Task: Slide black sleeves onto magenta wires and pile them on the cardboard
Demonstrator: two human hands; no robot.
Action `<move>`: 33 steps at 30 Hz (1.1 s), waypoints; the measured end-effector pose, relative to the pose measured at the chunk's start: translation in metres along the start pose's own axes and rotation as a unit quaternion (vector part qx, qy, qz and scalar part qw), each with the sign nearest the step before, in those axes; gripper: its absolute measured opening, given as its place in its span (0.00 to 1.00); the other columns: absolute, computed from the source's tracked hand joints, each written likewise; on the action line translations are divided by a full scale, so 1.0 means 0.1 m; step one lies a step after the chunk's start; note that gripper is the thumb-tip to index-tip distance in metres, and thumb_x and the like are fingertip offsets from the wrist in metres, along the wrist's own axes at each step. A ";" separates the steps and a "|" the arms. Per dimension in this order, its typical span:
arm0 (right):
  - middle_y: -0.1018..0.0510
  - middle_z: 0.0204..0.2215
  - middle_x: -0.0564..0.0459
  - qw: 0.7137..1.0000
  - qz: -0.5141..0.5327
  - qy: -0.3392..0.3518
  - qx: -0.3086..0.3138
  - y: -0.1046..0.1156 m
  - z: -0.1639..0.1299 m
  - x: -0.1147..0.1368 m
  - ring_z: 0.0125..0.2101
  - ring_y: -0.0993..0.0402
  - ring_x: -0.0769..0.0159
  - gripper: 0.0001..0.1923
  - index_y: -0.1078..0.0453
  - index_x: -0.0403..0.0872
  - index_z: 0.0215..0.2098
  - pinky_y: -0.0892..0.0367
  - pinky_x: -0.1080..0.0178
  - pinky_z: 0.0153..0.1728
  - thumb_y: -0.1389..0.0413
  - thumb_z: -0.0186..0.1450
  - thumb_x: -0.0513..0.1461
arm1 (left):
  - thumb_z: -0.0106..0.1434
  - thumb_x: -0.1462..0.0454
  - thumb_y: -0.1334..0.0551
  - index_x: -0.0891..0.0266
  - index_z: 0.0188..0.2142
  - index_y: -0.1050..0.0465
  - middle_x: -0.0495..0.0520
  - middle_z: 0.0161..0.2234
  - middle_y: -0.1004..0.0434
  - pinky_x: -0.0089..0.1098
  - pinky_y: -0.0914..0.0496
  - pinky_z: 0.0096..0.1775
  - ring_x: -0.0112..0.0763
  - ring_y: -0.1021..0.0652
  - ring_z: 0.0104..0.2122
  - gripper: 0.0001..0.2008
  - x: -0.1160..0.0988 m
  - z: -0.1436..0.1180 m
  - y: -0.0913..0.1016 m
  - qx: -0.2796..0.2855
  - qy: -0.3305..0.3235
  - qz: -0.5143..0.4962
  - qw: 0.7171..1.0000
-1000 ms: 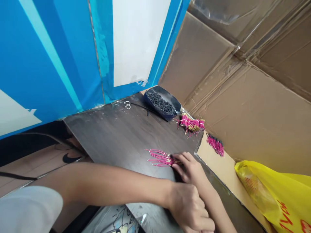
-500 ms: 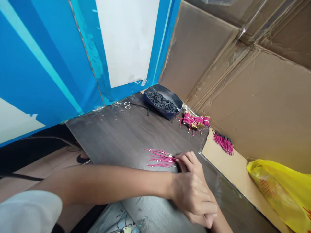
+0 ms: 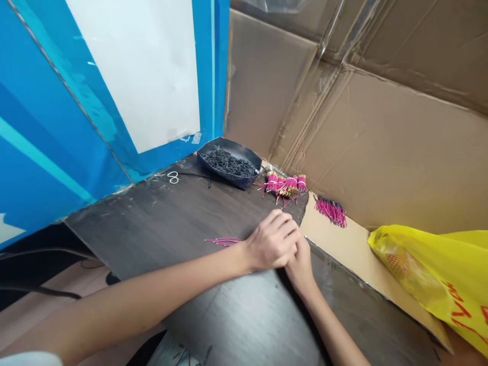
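My left hand (image 3: 271, 241) is closed, its fingers curled under, and it covers part of my right hand (image 3: 300, 260). The two hands touch above the dark tabletop. My right hand looks closed too, with its fingertips behind the left one. Whatever either hand holds is hidden. Just left of the hands lie several thin pink wires (image 3: 223, 241) with bare, silvery ends, partly covered by my left hand and forearm. Beyond the hands are tied bundles of pink wires (image 3: 285, 185) with gold-coloured ends.
A dark tray (image 3: 249, 181) of short black tubes stands at the back corner. White loops (image 3: 173, 177) lie left of it. On a cardboard strip (image 3: 354, 249) rests a pile of pink wires with black ends (image 3: 331, 211). A yellow bag (image 3: 430, 269) sits at the right. Cardboard (image 3: 400, 147) and blue panels (image 3: 34, 117) enclose the table.
My left hand has moved up from over the right wrist to cover the right hand's fingers. More of the loose pink wires are now hidden. The camera view has shifted right.
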State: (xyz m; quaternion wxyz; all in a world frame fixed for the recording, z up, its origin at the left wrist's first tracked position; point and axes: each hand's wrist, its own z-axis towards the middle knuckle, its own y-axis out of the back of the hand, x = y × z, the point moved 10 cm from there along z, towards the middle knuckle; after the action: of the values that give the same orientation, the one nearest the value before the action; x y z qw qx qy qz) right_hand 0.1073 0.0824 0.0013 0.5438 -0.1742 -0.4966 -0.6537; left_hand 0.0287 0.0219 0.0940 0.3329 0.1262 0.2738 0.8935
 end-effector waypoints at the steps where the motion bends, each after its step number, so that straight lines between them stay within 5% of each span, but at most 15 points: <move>1: 0.23 0.39 0.50 1.000 0.020 -0.015 -0.004 0.02 0.02 -0.03 0.39 0.28 0.64 0.11 0.29 0.45 0.41 0.31 0.63 0.42 0.50 0.75 0.43 | 0.69 0.65 0.42 0.65 0.41 0.24 0.57 0.42 0.21 0.42 0.32 0.54 0.41 0.27 0.47 0.08 0.12 -0.01 -0.10 0.046 0.033 0.021 0.998; 9: 0.26 0.32 0.55 0.988 0.119 -0.099 0.026 -0.07 0.07 -0.16 0.33 0.32 0.67 0.15 0.29 0.46 0.39 0.36 0.66 0.37 0.46 0.75 0.49 | 0.75 0.64 0.49 0.68 0.39 0.23 0.61 0.35 0.18 0.50 0.34 0.55 0.44 0.21 0.39 0.17 0.47 -0.22 -0.51 0.231 0.160 0.055 0.958; 14: 0.25 0.33 0.53 0.984 0.131 -0.113 0.035 -0.10 0.07 -0.20 0.33 0.32 0.67 0.18 0.30 0.46 0.38 0.37 0.66 0.34 0.45 0.74 0.52 | 0.75 0.64 0.47 0.66 0.43 0.19 0.62 0.37 0.16 0.43 0.30 0.49 0.44 0.17 0.39 0.17 0.57 -0.28 -0.65 0.300 0.203 0.009 0.932; 19: 0.24 0.35 0.53 0.980 0.144 -0.127 0.053 -0.13 0.07 -0.19 0.34 0.31 0.66 0.21 0.27 0.46 0.44 0.36 0.66 0.34 0.44 0.74 0.55 | 0.77 0.57 0.51 0.68 0.40 0.16 0.67 0.37 0.15 0.36 0.30 0.41 0.43 0.16 0.36 0.26 0.81 -0.39 -0.69 0.303 0.326 -0.057 0.894; 24: 0.22 0.40 0.50 0.984 0.117 -0.131 0.026 0.00 0.01 -0.23 0.38 0.27 0.63 0.23 0.26 0.46 0.49 0.31 0.61 0.44 0.44 0.73 0.57 | 0.76 0.54 0.51 0.65 0.33 0.21 0.63 0.35 0.16 0.34 0.32 0.44 0.38 0.19 0.37 0.26 0.96 -0.44 -0.63 0.231 0.431 -0.189 0.851; 27: 0.22 0.53 0.45 0.992 0.051 -0.112 -0.010 0.22 -0.01 -0.17 0.55 0.27 0.56 0.24 0.26 0.46 0.52 0.34 0.56 0.59 0.42 0.72 0.56 | 0.76 0.47 0.57 0.63 0.24 0.33 0.55 0.25 0.26 0.31 0.35 0.39 0.30 0.26 0.30 0.32 1.01 -0.49 -0.66 0.173 0.500 -0.305 0.792; 30: 0.21 0.55 0.46 0.997 -0.011 -0.068 -0.038 0.41 0.14 0.06 0.56 0.26 0.55 0.24 0.25 0.48 0.54 0.34 0.54 0.60 0.42 0.72 0.56 | 0.72 0.36 0.65 0.58 0.23 0.47 0.45 0.18 0.45 0.30 0.41 0.28 0.24 0.42 0.19 0.35 0.96 -0.56 -0.85 0.156 0.545 -0.449 0.691; 33: 0.20 0.52 0.46 0.998 -0.042 0.011 -0.046 0.39 0.56 0.49 0.53 0.24 0.55 0.23 0.24 0.48 0.52 0.32 0.55 0.56 0.43 0.71 0.56 | 0.65 0.27 0.67 0.55 0.24 0.52 0.40 0.16 0.56 0.30 0.50 0.22 0.23 0.51 0.15 0.37 0.89 -0.60 -1.03 0.148 0.560 -0.557 0.595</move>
State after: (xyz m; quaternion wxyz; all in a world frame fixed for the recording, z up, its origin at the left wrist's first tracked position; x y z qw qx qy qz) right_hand 0.1070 0.1064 0.0816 0.5128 -0.1704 -0.4670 -0.6999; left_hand -0.0085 0.1214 -0.0101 0.5233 -0.5288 0.5522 0.3764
